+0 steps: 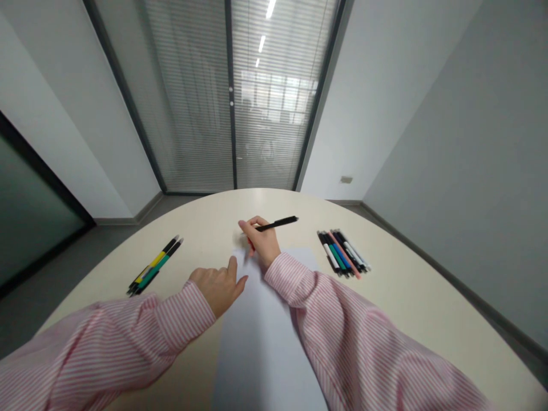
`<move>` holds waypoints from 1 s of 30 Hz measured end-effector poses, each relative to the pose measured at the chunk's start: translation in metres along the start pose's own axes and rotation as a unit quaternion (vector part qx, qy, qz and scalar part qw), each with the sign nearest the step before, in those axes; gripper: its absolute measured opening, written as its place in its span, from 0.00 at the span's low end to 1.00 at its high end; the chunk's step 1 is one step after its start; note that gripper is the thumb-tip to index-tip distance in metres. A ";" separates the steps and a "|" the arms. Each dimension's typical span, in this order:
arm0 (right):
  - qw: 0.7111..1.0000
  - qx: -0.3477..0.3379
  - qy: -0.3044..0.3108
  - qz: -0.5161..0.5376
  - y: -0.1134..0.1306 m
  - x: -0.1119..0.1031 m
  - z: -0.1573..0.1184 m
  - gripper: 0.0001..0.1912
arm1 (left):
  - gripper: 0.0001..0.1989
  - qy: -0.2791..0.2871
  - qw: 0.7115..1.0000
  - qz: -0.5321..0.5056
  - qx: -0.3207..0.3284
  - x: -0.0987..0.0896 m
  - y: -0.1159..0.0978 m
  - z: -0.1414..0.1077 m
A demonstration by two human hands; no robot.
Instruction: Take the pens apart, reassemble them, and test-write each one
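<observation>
My right hand (263,242) is closed around a black pen (281,221), whose upper end sticks out to the right. It is over the far edge of a white sheet of paper (274,348), and the pen's writing tip is hidden by my fingers or blurred. At the paper's left side lies my left hand (218,285), holding nothing, its thumb and index finger apart and pointing toward the sheet. The other fingers of that hand look bent and are partly hidden.
On the left of the round cream table (363,319) lie a yellow-and-black pen (153,264) and a green-and-black pen (160,265), side by side. Several pens (342,254) in mixed colours form a row on the right. Past the table's far edge stands a glass partition with blinds (269,131).
</observation>
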State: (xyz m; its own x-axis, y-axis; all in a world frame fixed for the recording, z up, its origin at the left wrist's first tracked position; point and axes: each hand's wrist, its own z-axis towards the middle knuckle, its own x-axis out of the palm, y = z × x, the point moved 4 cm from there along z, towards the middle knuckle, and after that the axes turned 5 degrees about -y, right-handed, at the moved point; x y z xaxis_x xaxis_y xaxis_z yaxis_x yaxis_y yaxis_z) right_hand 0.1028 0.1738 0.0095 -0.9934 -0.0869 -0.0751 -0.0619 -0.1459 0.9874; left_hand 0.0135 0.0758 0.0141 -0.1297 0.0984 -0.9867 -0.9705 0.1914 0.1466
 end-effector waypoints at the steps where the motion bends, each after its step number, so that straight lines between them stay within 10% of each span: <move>1: 1.000 0.006 -0.009 0.022 0.004 -0.006 -0.003 0.15 | 0.26 0.000 1.000 -0.002 0.001 0.000 0.000 0.000; 4: 0.993 0.048 -0.023 0.101 0.015 -0.028 -0.019 0.18 | 0.26 0.003 1.000 -0.005 -0.003 0.000 0.001 -0.001; 8: 0.900 0.261 0.048 0.347 0.008 -0.047 -0.055 0.27 | 0.27 0.011 1.000 -0.006 -0.004 0.000 0.000 -0.001; 14: 0.856 0.184 -0.005 0.483 -0.001 -0.061 -0.070 0.01 | 0.26 0.015 1.000 -0.002 -0.007 0.000 -0.003 0.001; 21: 0.812 0.231 0.076 0.531 0.012 -0.063 -0.078 0.32 | 0.27 0.019 1.000 0.002 -0.007 0.001 -0.003 0.000; 30: 0.829 0.207 0.156 0.495 0.022 -0.060 -0.085 0.33 | 0.26 0.008 1.000 -0.004 -0.006 -0.002 -0.003 -0.002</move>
State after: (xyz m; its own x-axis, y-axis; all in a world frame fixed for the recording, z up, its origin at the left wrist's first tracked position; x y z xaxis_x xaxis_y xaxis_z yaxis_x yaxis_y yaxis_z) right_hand 0.1692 0.0916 0.0242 -0.5077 -0.2218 0.8325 0.6774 0.4943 0.5448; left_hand 0.0163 0.0735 0.0152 -0.1246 0.0814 -0.9889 -0.9738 0.1811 0.1376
